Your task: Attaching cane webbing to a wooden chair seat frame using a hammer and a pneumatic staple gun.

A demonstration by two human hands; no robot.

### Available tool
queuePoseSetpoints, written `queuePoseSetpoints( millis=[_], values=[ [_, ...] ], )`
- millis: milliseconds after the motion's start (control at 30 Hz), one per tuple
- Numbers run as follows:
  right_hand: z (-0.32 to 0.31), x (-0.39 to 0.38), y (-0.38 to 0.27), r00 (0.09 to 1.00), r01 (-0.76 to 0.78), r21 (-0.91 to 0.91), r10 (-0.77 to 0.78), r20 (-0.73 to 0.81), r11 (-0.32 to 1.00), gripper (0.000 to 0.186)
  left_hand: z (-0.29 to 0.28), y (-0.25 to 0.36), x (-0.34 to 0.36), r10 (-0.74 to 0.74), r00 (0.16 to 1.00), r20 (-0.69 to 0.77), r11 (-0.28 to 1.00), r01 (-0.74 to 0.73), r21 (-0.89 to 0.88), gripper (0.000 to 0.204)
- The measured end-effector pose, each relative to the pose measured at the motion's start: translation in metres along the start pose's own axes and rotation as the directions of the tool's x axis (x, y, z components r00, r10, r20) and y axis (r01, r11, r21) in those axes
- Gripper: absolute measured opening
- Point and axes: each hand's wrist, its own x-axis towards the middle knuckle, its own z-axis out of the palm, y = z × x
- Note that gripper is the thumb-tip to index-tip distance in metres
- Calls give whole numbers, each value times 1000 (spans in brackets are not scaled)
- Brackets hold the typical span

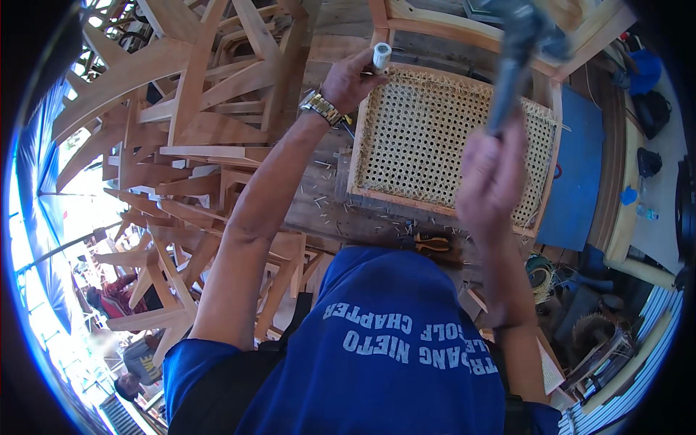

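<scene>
A woven cane panel [428, 145] spans a wooden frame [406, 201] on the workbench in front of me. At its far left corner my left hand [349, 87] grips a short pale cylinder [381, 58] with a round end facing up. Its lower end is hidden by my fingers, so I cannot tell what it rests on. My right hand [494, 170] is closed around the handle of a hammer [516, 65], raised above the right part of the panel. Hammer and hand are blurred by motion.
Wooden chair parts [152, 65] are piled at the left. Beyond the panel stands a wooden frame rail [442, 27]. Pliers [433, 242] and scattered small sticks [319, 203] lie on the bench. A blue board [576, 174] is at the right. Another person [141, 362] is at lower left.
</scene>
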Motion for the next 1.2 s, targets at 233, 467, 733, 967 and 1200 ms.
queuePoseSetpoints(
  millis=[233,467,733,967,1200],
  values=[
    [7,5,19,976,-146,-219,176,127,965,47,-1,-3,0,-39,999,35,999,39,6,38],
    [5,6,31,861,-257,-398,396,318,880,41,-7,1,-1,-78,996,51,995,75,63,27],
    [-28,-32,20,863,-472,-206,497,92,857,44,8,1,-16,-38,986,-160,999,40,8,19],
    [-38,-36,14,766,-635,-123,642,27,763,45,-7,28,-7,-159,979,-130,985,165,40,23],
    [-35,-46,23,725,-685,-69,688,28,725,45,-22,45,-6,-12,981,-195,999,4,-39,21]
  ],
)
